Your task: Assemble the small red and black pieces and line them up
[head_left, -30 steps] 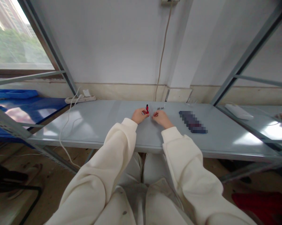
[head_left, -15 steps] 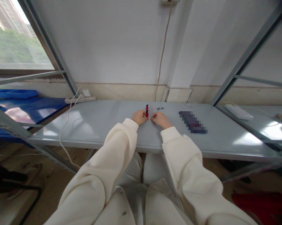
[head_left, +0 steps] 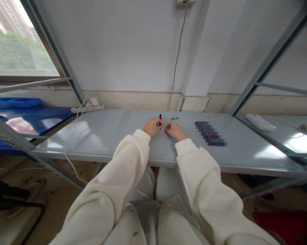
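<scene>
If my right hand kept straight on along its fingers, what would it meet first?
Probably the clear plastic at the fingertips of the right hand, then the left hand with its red-and-black piece; depth is unclear here.

There are two hands (head_left: 151, 127), one red item (head_left: 160, 120), one clear bag (head_left: 165, 120).

No text, label, brand, number or sign can be read.
</scene>
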A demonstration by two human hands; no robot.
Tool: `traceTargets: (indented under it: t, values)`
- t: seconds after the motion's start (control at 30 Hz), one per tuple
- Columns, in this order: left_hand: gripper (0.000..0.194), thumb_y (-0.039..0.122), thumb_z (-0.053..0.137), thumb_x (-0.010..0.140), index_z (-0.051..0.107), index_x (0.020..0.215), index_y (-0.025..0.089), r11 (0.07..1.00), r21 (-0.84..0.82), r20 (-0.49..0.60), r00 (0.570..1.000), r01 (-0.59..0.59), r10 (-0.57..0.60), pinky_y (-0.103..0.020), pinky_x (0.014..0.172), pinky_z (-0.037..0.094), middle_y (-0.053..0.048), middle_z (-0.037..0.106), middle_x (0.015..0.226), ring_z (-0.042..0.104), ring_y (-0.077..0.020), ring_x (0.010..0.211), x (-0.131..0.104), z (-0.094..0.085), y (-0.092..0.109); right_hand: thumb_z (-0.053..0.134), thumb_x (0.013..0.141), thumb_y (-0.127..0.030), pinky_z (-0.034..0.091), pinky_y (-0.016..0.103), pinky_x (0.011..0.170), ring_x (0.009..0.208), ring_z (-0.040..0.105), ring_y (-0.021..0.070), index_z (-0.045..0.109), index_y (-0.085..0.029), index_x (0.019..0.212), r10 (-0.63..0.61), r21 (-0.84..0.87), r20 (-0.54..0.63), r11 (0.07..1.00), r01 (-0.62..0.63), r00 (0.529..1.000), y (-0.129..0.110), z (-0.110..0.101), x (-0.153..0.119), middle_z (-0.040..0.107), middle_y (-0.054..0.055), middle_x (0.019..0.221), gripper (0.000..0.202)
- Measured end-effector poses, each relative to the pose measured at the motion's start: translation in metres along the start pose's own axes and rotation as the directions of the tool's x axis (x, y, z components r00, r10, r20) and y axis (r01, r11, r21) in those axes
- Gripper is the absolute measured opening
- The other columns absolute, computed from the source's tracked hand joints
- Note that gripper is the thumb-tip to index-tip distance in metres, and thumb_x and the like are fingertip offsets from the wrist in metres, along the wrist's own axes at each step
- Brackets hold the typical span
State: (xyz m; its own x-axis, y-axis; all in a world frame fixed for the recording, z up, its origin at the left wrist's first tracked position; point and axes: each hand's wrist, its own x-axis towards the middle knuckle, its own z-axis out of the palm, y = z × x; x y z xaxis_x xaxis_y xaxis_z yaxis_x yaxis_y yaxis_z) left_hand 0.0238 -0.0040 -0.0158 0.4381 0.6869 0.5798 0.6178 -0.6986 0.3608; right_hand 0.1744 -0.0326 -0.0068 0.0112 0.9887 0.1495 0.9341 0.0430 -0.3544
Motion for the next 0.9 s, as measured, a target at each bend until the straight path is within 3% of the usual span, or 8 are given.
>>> traceTargets:
  t: [0.3, 0.4, 0.5, 0.63, 0.73, 0.9]
  values:
    - [0.004, 0.018, 0.055, 0.069, 0.055, 0.073, 0.017, 1.0, -0.022, 0.019, 1.0, 0.007, -0.007, -0.024, 0.062, 0.037, 0.0, 0.053, 0.068, 0.044, -0.0106, 0.061, 0.0, 0.002, 0.0, 0.055, 0.072, -0.026, 0.038, 0.023, 0.063, 0.078, 0.058, 0.017, 0.06, -0.015, 0.081, 0.004, -0.057, 0.016, 0.998, -0.003, 1.0, 0.0, 0.0, -0.001, 0.064, 0.009, 0.084, 0.015]
    - [0.002, 0.017, 0.052, 0.072, 0.053, 0.07, 0.016, 0.996, -0.093, -0.076, 0.997, 0.01, -0.017, -0.023, 0.063, 0.038, -0.001, 0.054, 0.072, 0.045, -0.0102, 0.062, 0.001, 0.001, 0.001, 0.049, 0.076, -0.023, 0.038, 0.024, 0.064, 0.081, 0.058, 0.0189, 0.057, -0.014, 0.086, 0.003, -0.092, -0.029, 0.996, -0.006, 1.0, -0.003, -0.001, -0.005, 0.062, 0.012, 0.088, 0.015]
    - [0.005, 0.021, 0.049, 0.077, 0.051, 0.074, 0.017, 0.982, -0.188, -0.309, 0.948, 0.017, -0.076, -0.023, 0.065, 0.039, -0.002, 0.054, 0.077, 0.045, -0.0099, 0.063, 0.004, -0.005, 0.002, 0.037, 0.084, -0.024, 0.038, 0.025, 0.063, 0.08, 0.058, 0.0192, 0.049, -0.012, 0.099, -0.015, -0.082, -0.124, 0.997, 0.005, 0.992, -0.012, -0.006, -0.008, 0.062, 0.013, 0.088, 0.022]
    - [0.015, 0.031, 0.042, 0.082, 0.049, 0.08, 0.018, 0.955, -0.295, -0.538, 0.82, 0.035, -0.196, -0.023, 0.064, 0.039, -0.003, 0.053, 0.079, 0.047, -0.01, 0.066, 0.007, -0.015, 0.001, 0.03, 0.087, -0.031, 0.038, 0.026, 0.064, 0.079, 0.058, 0.0189, 0.044, -0.013, 0.106, -0.053, -0.105, -0.237, 0.994, 0.029, 0.97, -0.027, -0.017, -0.006, 0.061, 0.012, 0.087, 0.029]
    - [0.018, 0.034, 0.04, 0.082, 0.047, 0.081, 0.018, 0.943, -0.328, -0.574, 0.783, 0.05, -0.241, -0.023, 0.063, 0.039, -0.004, 0.053, 0.081, 0.048, -0.0103, 0.067, 0.007, -0.02, 0.003, 0.036, 0.085, -0.033, 0.037, 0.027, 0.065, 0.08, 0.057, 0.0198, 0.05, -0.015, 0.1, -0.108, -0.163, -0.26, 0.984, 0.067, 0.96, -0.034, -0.024, 0.0, 0.061, 0.011, 0.086, 0.027]
    - [0.02, 0.036, 0.039, 0.083, 0.046, 0.082, 0.018, 0.936, -0.339, -0.541, 0.796, 0.09, -0.272, -0.023, 0.063, 0.039, -0.005, 0.054, 0.082, 0.049, -0.0104, 0.068, 0.005, -0.023, 0.009, 0.04, 0.083, -0.033, 0.037, 0.027, 0.064, 0.078, 0.057, 0.0207, 0.055, -0.015, 0.097, -0.137, -0.196, -0.251, 0.977, 0.089, 0.958, -0.039, -0.023, 0.003, 0.062, 0.012, 0.083, 0.027]
